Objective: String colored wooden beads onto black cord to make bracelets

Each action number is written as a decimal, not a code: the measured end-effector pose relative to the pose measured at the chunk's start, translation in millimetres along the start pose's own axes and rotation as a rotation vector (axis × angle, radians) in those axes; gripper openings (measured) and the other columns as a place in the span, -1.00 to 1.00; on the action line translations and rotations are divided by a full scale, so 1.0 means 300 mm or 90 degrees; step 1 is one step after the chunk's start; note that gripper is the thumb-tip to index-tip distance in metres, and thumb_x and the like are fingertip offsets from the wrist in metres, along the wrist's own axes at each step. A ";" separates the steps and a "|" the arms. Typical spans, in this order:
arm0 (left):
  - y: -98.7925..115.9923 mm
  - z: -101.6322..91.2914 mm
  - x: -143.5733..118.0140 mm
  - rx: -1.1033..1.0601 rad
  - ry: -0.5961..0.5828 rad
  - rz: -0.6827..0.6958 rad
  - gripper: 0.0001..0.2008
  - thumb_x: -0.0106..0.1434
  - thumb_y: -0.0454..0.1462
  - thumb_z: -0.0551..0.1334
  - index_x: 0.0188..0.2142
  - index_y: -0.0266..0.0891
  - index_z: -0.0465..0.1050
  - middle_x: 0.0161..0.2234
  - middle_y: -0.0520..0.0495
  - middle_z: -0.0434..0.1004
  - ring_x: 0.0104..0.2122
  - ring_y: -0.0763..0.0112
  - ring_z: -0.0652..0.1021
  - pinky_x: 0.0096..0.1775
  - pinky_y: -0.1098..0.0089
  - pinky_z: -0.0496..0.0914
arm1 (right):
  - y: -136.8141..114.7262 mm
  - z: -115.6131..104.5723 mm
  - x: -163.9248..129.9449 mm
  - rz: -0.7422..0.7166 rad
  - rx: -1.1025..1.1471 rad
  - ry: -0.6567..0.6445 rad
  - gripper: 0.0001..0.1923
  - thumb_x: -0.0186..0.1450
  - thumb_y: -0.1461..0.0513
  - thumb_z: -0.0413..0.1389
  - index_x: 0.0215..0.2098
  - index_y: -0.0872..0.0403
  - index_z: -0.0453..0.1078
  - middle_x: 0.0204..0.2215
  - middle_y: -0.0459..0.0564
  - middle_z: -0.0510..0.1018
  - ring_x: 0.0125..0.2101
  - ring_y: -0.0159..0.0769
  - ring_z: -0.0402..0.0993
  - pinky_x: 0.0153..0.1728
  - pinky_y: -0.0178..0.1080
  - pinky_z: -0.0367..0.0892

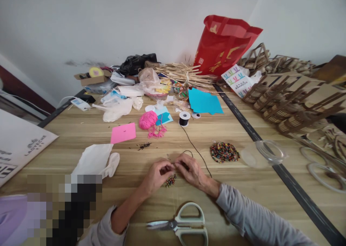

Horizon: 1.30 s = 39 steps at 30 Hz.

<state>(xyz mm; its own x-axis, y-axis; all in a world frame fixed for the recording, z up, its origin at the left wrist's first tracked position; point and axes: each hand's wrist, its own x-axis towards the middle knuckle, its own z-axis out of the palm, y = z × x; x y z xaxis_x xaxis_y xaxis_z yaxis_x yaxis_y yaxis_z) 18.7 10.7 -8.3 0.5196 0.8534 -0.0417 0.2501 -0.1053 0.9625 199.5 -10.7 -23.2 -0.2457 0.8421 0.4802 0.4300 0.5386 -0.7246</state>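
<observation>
Pinching black cord [195,149] between left hand [156,175] and right hand [190,170], fingertips together, strung beads [171,181] hanging beneath, near table's [243,188] front edge; scissors [180,225] closer still.

A wooden table [81,130] carries scissors [180,224] at the near edge, a pile of coloured beads [224,152] to the right and a clear plastic lid [263,154] beside it. Farther off lie a pink card [123,133], pink yarn [148,120], a black cord spool [184,118] and blue felt [204,102]. A white cloth [94,161] lies left, a red bag [223,46] far back.
</observation>
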 end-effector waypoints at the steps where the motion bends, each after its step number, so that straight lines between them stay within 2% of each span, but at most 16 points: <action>1: 0.000 0.003 -0.003 0.052 -0.012 0.028 -0.94 0.11 -0.38 0.26 -0.40 -0.26 0.52 -0.39 -0.07 0.48 -0.34 0.35 0.48 -0.23 0.39 0.36 | -0.001 0.000 0.000 0.001 -0.001 0.003 -0.82 0.38 0.23 -0.02 -0.37 0.09 0.32 -0.50 -0.03 0.40 -0.48 -0.33 0.32 -0.45 -0.29 0.23; 4: -0.008 0.012 -0.012 0.178 -0.047 0.101 -0.83 0.16 -0.42 0.21 -0.37 -0.20 0.58 -0.34 -0.09 0.48 -0.24 0.30 0.48 -0.15 0.36 0.35 | -0.005 0.002 0.002 0.006 0.001 0.012 -0.81 0.38 0.21 -0.02 -0.38 0.08 0.31 -0.51 -0.05 0.38 -0.49 -0.34 0.30 -0.46 -0.30 0.21; 8: -0.026 0.020 -0.020 0.284 -0.070 0.148 -0.79 0.22 -0.41 0.18 -0.29 -0.17 0.59 -0.31 -0.11 0.42 -0.21 0.29 0.46 -0.12 0.33 0.35 | -0.007 0.003 0.002 0.009 -0.001 0.017 -0.81 0.37 0.22 -0.01 -0.39 0.09 0.31 -0.51 -0.06 0.38 -0.49 -0.35 0.29 -0.46 -0.30 0.20; 18: -0.029 0.024 -0.021 0.330 -0.045 0.167 -0.85 0.17 -0.45 0.23 -0.41 -0.24 0.55 -0.38 -0.04 0.40 -0.29 0.36 0.46 -0.18 0.39 0.36 | 0.001 0.002 -0.001 0.007 0.002 0.005 -0.82 0.38 0.22 -0.02 -0.37 0.08 0.32 -0.49 -0.05 0.40 -0.47 -0.34 0.30 -0.45 -0.30 0.22; 22: -0.015 0.020 -0.018 0.280 -0.039 0.147 -0.86 0.16 -0.45 0.23 -0.45 -0.26 0.54 -0.39 -0.05 0.44 -0.30 0.36 0.47 -0.19 0.39 0.36 | -0.005 0.000 0.001 0.009 0.006 0.006 -0.80 0.39 0.21 -0.03 -0.38 0.08 0.31 -0.50 -0.05 0.39 -0.47 -0.34 0.30 -0.45 -0.29 0.22; 25: -0.004 0.010 -0.011 0.182 -0.022 0.104 -0.88 0.15 -0.43 0.22 -0.43 -0.29 0.53 -0.40 -0.07 0.48 -0.33 0.36 0.48 -0.22 0.40 0.36 | -0.006 -0.002 0.002 0.013 0.020 0.004 -0.80 0.39 0.21 -0.03 -0.37 0.08 0.31 -0.49 -0.04 0.40 -0.46 -0.34 0.31 -0.44 -0.29 0.23; 32: -0.020 -0.024 0.019 -0.083 0.082 -0.069 -0.90 0.06 -0.29 0.28 -0.43 -0.31 0.54 -0.45 -0.06 0.57 -0.42 0.38 0.50 -0.32 0.44 0.37 | 0.001 0.001 0.001 -0.001 0.021 0.002 -0.83 0.38 0.23 -0.01 -0.36 0.09 0.34 -0.48 -0.02 0.42 -0.45 -0.32 0.33 -0.43 -0.28 0.25; 39: -0.003 -0.041 0.022 -0.167 0.099 -0.136 -0.84 -0.04 -0.27 0.35 -0.41 -0.29 0.58 -0.43 -0.06 0.62 -0.41 0.38 0.53 -0.29 0.44 0.39 | -0.001 -0.002 0.003 -0.003 0.028 -0.015 -0.86 0.37 0.26 0.00 -0.30 0.09 0.37 -0.45 0.01 0.45 -0.41 -0.30 0.37 -0.39 -0.27 0.29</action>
<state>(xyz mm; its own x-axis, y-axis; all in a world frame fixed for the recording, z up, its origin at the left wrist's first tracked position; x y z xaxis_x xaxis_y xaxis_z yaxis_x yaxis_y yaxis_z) 11.8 22.7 -6.1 0.3434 0.9111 -0.2280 0.1116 0.2015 0.9731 199.5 -10.4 -22.3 -0.2682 0.8400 0.4717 0.3911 0.5424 -0.7435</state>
